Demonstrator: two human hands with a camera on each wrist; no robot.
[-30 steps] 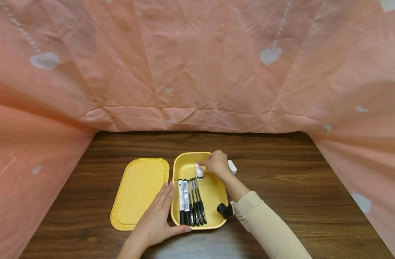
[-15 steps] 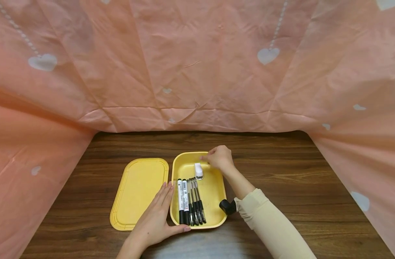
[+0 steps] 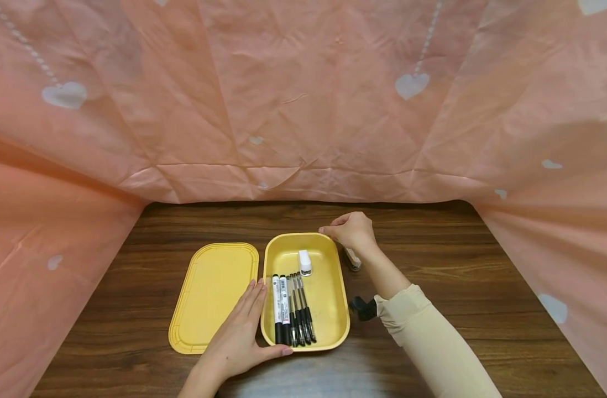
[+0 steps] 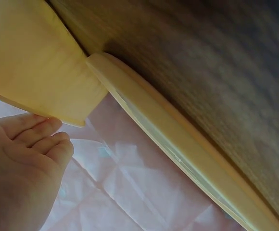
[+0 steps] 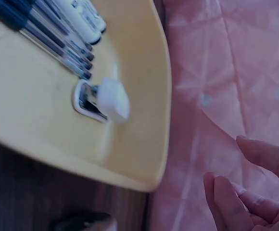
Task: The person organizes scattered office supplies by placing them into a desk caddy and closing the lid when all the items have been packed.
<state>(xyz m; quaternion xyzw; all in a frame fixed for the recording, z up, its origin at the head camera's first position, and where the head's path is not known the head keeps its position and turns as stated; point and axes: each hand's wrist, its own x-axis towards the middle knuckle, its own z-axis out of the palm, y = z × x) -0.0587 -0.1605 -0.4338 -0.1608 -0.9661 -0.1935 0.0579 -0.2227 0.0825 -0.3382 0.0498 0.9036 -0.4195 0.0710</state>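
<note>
A yellow open box (image 3: 339, 287) holds two white markers (image 3: 281, 301), several clear pens with black grips (image 3: 302, 315), and a small white stapler-like object (image 3: 305, 262), also visible in the right wrist view (image 5: 113, 101). My left hand (image 3: 239, 331) lies along the box's left side with fingers extended, its thumb at the front rim; in the left wrist view its fingertips meet the box wall (image 4: 43, 72). My right hand (image 3: 353, 231) is over the box's back right corner. In the right wrist view, its thumb and fingers stand apart with nothing between them.
A flat yellow lid (image 3: 214, 298) lies left of the box on the wooden table (image 3: 458, 309). A small brownish object (image 3: 353, 258) sits right of the box, partly under the right wrist. A pink curtain (image 3: 303, 110) hangs behind and at both sides.
My right hand has drawn away from the white stapler-like object, moving up and right to the box's back right corner. The object stays in the box; the left hand keeps its place.
</note>
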